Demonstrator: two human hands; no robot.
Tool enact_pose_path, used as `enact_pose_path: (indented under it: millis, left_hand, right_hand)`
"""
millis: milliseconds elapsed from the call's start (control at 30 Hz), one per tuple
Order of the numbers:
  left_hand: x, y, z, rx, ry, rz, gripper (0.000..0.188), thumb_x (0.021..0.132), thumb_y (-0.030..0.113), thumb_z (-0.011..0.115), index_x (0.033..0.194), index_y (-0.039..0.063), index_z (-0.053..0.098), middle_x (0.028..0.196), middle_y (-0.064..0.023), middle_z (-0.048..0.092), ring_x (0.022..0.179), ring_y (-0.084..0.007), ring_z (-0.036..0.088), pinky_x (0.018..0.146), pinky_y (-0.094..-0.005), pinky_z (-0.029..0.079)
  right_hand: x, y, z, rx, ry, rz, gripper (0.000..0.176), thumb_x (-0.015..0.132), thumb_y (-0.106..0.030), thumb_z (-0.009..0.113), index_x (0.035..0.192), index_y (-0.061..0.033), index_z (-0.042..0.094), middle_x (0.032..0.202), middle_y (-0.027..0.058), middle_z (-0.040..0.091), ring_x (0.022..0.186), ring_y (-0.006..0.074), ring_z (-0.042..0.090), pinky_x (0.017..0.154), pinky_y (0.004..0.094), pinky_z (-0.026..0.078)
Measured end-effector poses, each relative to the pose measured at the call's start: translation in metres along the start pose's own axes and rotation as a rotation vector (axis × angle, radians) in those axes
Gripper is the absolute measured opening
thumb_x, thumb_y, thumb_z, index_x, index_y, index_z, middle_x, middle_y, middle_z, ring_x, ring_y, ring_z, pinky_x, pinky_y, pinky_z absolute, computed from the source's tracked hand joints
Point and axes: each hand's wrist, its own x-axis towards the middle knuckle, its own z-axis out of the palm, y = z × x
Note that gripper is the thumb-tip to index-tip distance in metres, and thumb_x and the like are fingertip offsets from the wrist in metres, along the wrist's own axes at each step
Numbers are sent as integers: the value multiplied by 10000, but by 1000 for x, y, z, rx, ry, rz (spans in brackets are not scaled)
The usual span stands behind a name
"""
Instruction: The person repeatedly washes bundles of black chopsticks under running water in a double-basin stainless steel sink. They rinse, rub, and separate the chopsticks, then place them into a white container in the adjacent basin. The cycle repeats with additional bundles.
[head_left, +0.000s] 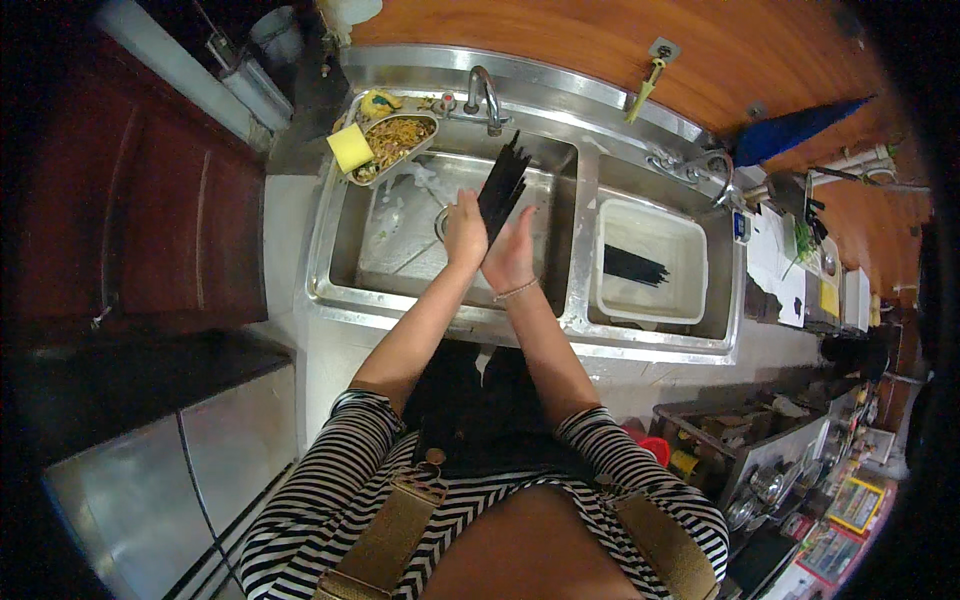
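Note:
Between my two palms, over the left basin of a steel double sink, a bundle of black chopsticks is pressed, slanting up to the right. My left hand lies along its left side, and my right hand is against its lower right side, fingers partly hidden by the bundle. More black sticks lie in a white plastic tub in the right basin. At the sink's back left corner, a metal tray of food scraps carries a yellow sponge on its edge.
A curved faucet rises behind the left basin, and a second faucet stands behind the right one. A yellow-handled tool hangs on the wooden wall. A counter with white sheets adjoins the sink's right side. Racks with metal bowls stand lower right.

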Motion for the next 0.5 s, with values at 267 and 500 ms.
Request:
enact_pose_path:
  millis: [267, 500]
  left_hand:
    - [-1, 3, 52, 324, 79, 66, 553, 918, 310, 357, 1301, -82, 286, 1328, -218, 370, 1231, -414, 325, 1003, -435, 294]
    - [14, 15, 62, -309, 52, -54, 504, 910, 294, 394, 1265, -61, 340, 1242, -265, 406, 1152, -411, 391, 988, -402, 302]
  right_hand:
    - [3, -15, -44, 112, 299, -32, 679, 878, -614, 342, 1270, -68, 440, 1268, 32, 492, 1159, 210, 453, 984, 352, 354]
    - [16, -30, -40, -29, 294, -81, 707, 878, -630, 311, 1285, -64, 428, 1313, 44, 455, 1185, 192, 428, 998, 319, 329]
